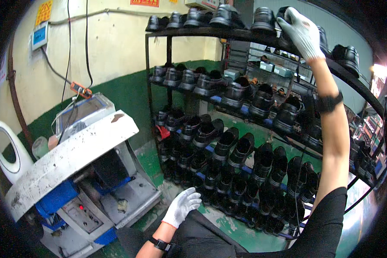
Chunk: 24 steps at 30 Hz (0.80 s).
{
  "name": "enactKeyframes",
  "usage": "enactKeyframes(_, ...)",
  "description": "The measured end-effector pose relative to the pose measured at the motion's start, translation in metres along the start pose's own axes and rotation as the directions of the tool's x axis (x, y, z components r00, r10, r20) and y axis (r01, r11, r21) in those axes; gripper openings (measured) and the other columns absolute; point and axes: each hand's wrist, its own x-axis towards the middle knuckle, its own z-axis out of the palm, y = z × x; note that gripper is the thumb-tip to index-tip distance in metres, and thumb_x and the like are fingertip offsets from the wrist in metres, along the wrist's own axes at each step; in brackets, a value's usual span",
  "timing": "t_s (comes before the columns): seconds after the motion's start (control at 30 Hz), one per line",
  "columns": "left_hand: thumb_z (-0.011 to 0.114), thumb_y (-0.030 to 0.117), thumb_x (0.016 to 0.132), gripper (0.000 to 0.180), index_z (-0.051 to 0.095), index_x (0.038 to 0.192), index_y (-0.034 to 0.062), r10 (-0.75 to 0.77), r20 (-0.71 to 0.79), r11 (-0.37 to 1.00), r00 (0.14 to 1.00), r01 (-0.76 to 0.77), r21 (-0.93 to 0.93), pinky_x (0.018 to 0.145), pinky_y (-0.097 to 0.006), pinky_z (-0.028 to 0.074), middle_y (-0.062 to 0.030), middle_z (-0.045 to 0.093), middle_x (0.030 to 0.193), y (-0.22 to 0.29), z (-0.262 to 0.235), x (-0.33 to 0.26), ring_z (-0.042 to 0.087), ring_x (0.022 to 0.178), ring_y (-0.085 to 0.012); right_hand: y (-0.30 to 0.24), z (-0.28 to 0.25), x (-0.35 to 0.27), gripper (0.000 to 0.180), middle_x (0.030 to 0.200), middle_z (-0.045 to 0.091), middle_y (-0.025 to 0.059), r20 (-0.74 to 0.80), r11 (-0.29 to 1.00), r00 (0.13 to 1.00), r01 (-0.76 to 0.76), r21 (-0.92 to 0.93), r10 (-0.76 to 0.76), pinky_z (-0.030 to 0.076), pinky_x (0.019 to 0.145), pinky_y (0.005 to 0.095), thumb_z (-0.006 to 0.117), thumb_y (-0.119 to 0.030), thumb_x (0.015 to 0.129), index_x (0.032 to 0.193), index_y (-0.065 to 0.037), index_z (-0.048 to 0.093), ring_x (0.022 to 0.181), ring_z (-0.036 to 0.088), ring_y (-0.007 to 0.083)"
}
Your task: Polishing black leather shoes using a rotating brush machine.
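Observation:
At the top right my right hand (pixel 303 34), in a white knit glove, reaches up to the top shelf of a black metal rack (pixel 147 56). Its fingers are closed on a black shoe (pixel 284 16), which the glove partly covers. Beside that shoe stands another black shoe (pixel 262 20) on the same shelf. My left hand (pixel 182 207), also gloved in white, hangs low in front of my body. Nothing is in it, and its fingers are loosely stretched out.
Several tiers of black shoes (pixel 240 92) fill the rack. On the left stands a white machine (pixel 86 146) with blue parts and a small control panel (pixel 79 214). A wall screen (pixel 40 37) and hanging cables are behind it. The green floor (pixel 221 219) shows worn patches.

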Motion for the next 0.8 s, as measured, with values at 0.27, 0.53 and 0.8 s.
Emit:
enactKeyframes(0.27,0.041,0.037,0.1,0.048,0.043,0.136,0.006,0.029,0.037,0.986,0.999,-0.022,-0.163,0.092,-0.037,0.05,-0.0166,0.058,0.123,-0.002,-0.019,0.001,0.06,0.107,-0.0262,-0.198,-0.088,-0.224,0.014,0.064,0.053,0.0047,0.191,0.404,0.959,-0.094,0.91,-0.208,0.043,0.057,0.0347,0.075,-0.005,0.068,0.069,-0.01,0.061,0.06,0.053,0.0265)
enactKeyframes(0.53,0.035,0.068,0.092,0.074,0.044,0.14,0.0134,0.382,-0.546,0.794,0.745,-0.567,-0.218,0.102,-0.042,0.043,-0.0109,0.053,0.133,0.041,-0.077,-0.053,0.053,0.115,-0.0283,-0.41,-0.08,-0.366,0.018,0.077,0.055,-0.0024,0.76,-0.022,0.336,-0.92,0.391,-0.556,0.043,0.065,0.0207,0.073,-0.006,0.081,0.092,-0.005,0.058,0.067,0.049,0.0063)
enactKeyframes(0.8,0.038,0.068,0.091,0.073,0.05,0.134,0.0099,0.37,-0.703,0.774,0.607,-0.62,-0.128,0.098,-0.039,0.044,-0.0085,0.059,0.124,0.079,-0.166,-0.095,0.057,0.106,-0.024,-0.555,0.0,-0.411,0.048,0.11,0.065,0.0198,0.502,0.122,0.641,-0.541,0.832,-0.58,0.049,0.081,0.0363,0.046,-0.024,0.1,0.139,0.002,0.039,0.094,0.064,0.0299)
